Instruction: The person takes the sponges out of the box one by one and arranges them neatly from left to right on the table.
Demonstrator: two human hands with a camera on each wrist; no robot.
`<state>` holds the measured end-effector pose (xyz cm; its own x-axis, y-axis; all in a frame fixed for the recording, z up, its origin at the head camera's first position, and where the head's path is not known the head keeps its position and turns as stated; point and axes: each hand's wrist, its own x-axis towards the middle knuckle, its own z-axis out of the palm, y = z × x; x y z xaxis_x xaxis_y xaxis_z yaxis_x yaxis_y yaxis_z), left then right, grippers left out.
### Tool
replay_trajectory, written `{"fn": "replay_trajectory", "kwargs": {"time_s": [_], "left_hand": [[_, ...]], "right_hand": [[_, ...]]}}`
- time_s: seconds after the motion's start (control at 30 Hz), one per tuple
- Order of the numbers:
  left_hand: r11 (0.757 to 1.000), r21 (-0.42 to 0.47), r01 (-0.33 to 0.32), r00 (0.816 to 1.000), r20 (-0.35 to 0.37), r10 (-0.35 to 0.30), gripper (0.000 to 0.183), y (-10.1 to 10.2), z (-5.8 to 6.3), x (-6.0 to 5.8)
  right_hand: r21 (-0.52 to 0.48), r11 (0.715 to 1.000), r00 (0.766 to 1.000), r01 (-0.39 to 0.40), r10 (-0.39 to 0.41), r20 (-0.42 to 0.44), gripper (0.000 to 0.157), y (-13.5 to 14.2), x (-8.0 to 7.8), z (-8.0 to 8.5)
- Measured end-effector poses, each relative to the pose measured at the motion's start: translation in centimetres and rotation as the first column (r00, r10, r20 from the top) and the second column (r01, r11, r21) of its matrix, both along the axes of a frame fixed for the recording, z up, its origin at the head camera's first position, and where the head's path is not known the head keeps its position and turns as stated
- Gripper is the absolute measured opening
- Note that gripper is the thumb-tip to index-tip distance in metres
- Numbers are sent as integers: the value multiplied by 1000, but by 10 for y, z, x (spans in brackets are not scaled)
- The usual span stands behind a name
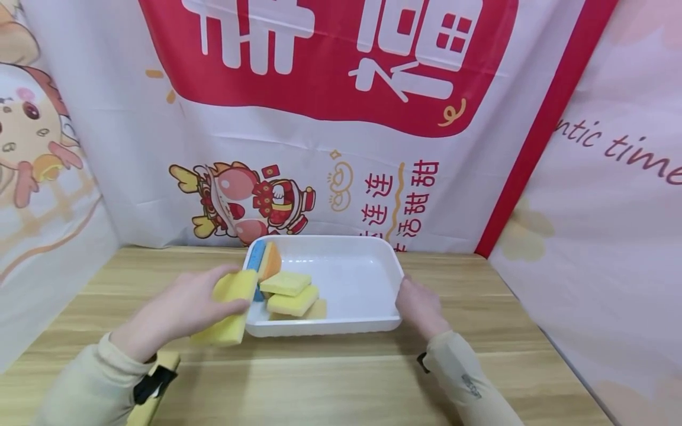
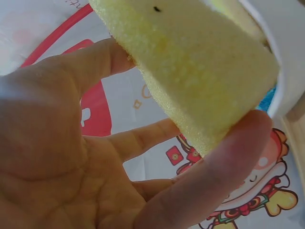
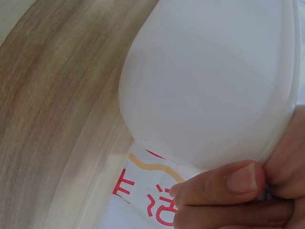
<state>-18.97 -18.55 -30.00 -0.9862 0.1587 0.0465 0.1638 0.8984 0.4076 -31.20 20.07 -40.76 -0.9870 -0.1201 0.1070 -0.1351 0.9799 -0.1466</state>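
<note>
My left hand [image 1: 186, 305] holds a yellow sponge [image 1: 226, 331] just off the left front corner of a white plastic tray [image 1: 357, 284]. In the left wrist view, the thumb and fingertips pinch opposite edges of that sponge [image 2: 200, 71], which bears a small dark mark. At the tray's right end, my right hand [image 1: 419, 303] grips the rim, its fingers curled in the right wrist view. Inside the tray, yellow sponges [image 1: 288, 283] lie stacked loosely on the left, beside an orange sponge [image 1: 272, 262] and a blue one [image 1: 257, 254].
Another yellow block [image 1: 142, 412] lies on the wooden table [image 1: 319, 384], partly hidden beneath my left wrist. A printed cloth [image 1: 330, 142] hangs right behind the tray, and more printed cloth hangs at both sides.
</note>
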Motion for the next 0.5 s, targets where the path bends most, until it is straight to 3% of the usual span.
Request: {"fn": "replay_trajectory", "kwargs": {"time_s": [0.2,0.5], "left_hand": [[1000,-4,17,1000,-25,-17,77,-13,-19,19],[999,-14,-37,999,21,38,79,-34,-39,42]], "right_hand": [[3,1000,1000,-8,8,-17,37,1,1,0],[-7,1000,1000,-11,11,-14,34,1,0,-2]]}}
